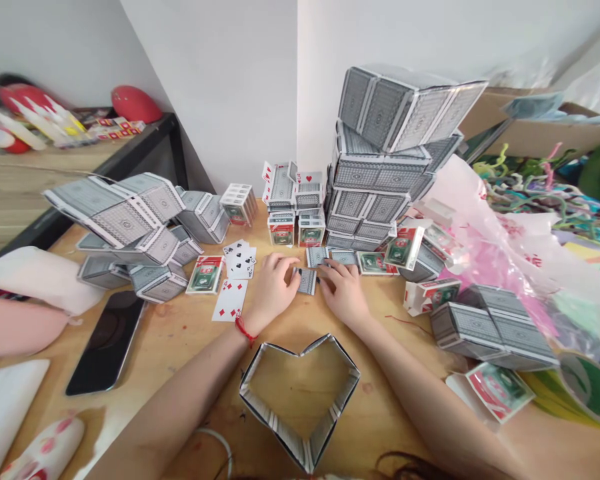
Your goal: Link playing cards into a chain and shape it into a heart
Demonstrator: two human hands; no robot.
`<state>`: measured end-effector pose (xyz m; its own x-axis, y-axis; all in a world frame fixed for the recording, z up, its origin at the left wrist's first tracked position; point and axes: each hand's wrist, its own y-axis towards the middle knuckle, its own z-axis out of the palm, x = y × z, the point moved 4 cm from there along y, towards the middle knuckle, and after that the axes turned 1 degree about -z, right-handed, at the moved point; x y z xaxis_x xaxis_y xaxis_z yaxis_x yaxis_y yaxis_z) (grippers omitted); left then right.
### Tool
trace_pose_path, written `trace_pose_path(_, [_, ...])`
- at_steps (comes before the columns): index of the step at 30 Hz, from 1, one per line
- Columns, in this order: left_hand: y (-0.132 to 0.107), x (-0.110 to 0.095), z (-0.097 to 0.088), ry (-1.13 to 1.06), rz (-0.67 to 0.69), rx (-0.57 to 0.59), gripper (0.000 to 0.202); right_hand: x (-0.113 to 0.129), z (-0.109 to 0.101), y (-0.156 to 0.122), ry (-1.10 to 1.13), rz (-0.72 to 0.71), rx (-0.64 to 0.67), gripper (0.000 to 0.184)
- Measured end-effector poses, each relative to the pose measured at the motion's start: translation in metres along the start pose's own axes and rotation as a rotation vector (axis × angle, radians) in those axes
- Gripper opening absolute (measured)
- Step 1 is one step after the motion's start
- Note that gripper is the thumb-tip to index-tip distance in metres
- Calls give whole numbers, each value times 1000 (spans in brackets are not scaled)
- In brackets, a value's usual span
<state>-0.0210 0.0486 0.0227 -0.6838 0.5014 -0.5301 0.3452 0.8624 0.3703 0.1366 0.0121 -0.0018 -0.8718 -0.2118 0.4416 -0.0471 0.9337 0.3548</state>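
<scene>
A face-down playing card (308,283) with a grey patterned back lies on the table between my hands. My left hand (275,287), with a red string bracelet at its wrist, is open, its thumb at the card's left edge. My right hand (344,288) is open too, thumb by the card's right edge and fingers over more face-down cards (318,255) just behind. Closer to me stands a heart-shaped ring of folded cards (300,437). Left of my left hand lie face-up spade cards (241,262) and a diamond card (230,300).
A tall tower of card-built blocks (370,173) rises behind my right hand. More card structures (115,207) stand at left, beside a phone (106,343). Card boxes (206,275) lie about. Pink plastic wrapping (515,267) and a card-built block (495,327) are at right.
</scene>
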Motion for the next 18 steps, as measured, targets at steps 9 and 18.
trace_pose_path(9, [-2, 2, 13, 156, 134, 161, 34, -7, -1, -2, -93, 77, -78, 44])
trace_pose_path(18, [-1, 0, 6, 89, 174, 193, 36, -12, 0, 0, -109, 56, -66, 37])
